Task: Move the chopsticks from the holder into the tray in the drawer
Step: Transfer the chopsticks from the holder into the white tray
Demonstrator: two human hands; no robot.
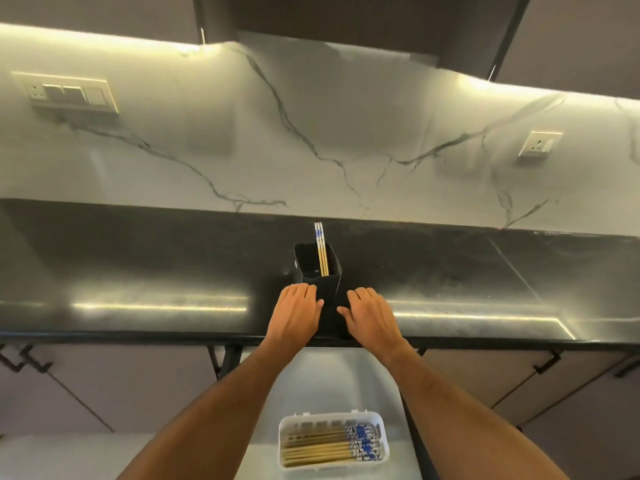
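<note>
Dark countertop [138,258]; holder [320,268], two chopsticks [321,249]; no legible writing.

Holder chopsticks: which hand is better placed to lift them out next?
Roughly even, slightly the left hand: it rests beside the holder, fingers nearer the chopsticks; the right hand lies lower.

A chopstick holder [318,268] stands upright on a countertop [138,271], near its front edge, with a backsplash wall [311,133] behind. A few chopsticks [321,251] stand inside the holder, leaning toward its back. The left hand [298,313] lies flat just left of the holder's base; the right hand [372,315] lies flat just right of it. Below the counter's front edge, an open drawer [329,382] holds a tray [332,441], with many chopsticks [322,448] lying sideways in it.
</note>
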